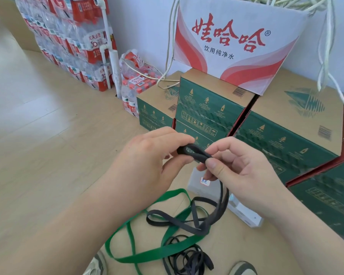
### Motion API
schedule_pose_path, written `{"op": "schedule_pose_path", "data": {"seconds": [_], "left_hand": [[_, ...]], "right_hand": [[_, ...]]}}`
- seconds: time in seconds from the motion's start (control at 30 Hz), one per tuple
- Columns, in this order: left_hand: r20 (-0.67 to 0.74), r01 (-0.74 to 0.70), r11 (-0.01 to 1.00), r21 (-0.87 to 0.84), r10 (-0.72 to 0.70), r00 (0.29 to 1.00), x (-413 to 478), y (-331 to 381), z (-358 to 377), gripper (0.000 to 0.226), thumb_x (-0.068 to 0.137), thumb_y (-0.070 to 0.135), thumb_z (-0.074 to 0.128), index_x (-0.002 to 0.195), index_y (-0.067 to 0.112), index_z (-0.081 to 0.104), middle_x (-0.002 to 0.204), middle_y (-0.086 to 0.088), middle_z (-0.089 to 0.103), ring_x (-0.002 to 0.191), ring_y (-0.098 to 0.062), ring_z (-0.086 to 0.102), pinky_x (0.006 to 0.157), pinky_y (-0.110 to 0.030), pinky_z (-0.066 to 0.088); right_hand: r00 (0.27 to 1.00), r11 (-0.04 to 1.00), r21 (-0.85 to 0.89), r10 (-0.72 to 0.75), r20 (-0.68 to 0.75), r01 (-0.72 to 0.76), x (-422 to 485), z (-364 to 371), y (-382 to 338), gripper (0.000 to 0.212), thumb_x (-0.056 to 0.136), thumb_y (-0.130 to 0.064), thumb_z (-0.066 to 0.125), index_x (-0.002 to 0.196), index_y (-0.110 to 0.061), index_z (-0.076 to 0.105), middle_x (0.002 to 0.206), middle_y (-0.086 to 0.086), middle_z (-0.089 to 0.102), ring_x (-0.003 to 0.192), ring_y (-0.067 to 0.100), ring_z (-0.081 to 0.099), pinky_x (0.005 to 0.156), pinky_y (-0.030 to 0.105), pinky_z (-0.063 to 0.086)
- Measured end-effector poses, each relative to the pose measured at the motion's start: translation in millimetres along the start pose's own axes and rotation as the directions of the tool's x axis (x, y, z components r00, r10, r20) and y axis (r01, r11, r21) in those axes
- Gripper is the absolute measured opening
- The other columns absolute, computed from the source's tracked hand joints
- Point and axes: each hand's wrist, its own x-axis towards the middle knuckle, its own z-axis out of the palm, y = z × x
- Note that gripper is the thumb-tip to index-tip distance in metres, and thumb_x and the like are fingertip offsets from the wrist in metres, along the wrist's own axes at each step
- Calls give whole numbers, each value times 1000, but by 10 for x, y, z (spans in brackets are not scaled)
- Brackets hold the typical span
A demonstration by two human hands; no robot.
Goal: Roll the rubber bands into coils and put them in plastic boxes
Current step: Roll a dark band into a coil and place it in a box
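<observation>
In the head view, the left hand (147,155) pinches the folded start of a black rubber band (195,152) between thumb and fingers (179,138), while the right hand (238,167) nips the same band just beside it, its long tail hanging down to the floor (48,135). The band looks soft, light and springy, likely to unwind unless held at the coil's core. A clear plastic box (197,187) sits just below the hands, near a green band (167,249).

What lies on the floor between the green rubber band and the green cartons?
In the head view, a clear plastic box with a small label sits between the green rubber band and the green cartons.
</observation>
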Motion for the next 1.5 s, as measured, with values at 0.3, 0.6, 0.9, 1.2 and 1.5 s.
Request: {"op": "schedule_pose_path", "data": {"seconds": [0.3, 0.6, 0.9, 1.2, 1.5], "left_hand": [[51, 22, 1000, -11, -22, 998, -10, 54, 79, 10, 95, 29, 68, 104, 28, 73, 89, 14, 69, 85, -8, 64, 71, -30, 52], [133, -15, 1000, 7, 14, 991, -24, -8, 103, 34, 98, 23, 55, 128, 19, 68, 107, 11, 67, 97, -5, 59, 85, -23, 47], [-68, -4, 997, 83, 9, 998, -33, 31, 117, 21, 99, 15, 54, 114, 19, 68, 97, 9, 66, 91, -14, 62, 76, -38, 53], [-110, -47, 995, 92, 57, 992, -41, -7, 187, 25, 99, 17, 60, 121, 17, 72, 104, 6, 68, 94, -19, 62, 78, -38, 52], [-108, -20, 999, 47, 25, 994, -46, 43, 331, 29, 99, 14, 55, 123, 11, 71, 97, 1, 63, 85, -16, 59, 71, -31, 48]], "right_hand": [[977, 994, -10, -110, -181, 110, -76, 126, -36, 28, 79, -6, 83, 88, -31, 72, 86, -4, 79, 83, 20, 76, 82, 47, 62], [953, 940, -290, -240, -184, 181, -92, 126, 60, 37, 92, -10, 72, 90, -46, 68, 86, -14, 74, 73, 16, 71, 69, 40, 54], [984, 992, 120, -5, -178, 27, -139, 258, -102, 14, 78, -14, 82, 91, -15, 74, 82, 3, 80, 77, 23, 77, 78, 44, 64], [950, 999, 46, -2, -312, 17, -116, 329, -121, 8, 89, -18, 74, 81, -16, 71, 72, 3, 75, 65, 23, 71, 64, 41, 62], [904, 1000, -25, -24, -427, 14, -92, 323, -86, 15, 87, -21, 76, 77, -23, 66, 73, 3, 73, 70, 27, 73, 66, 48, 61]]}}
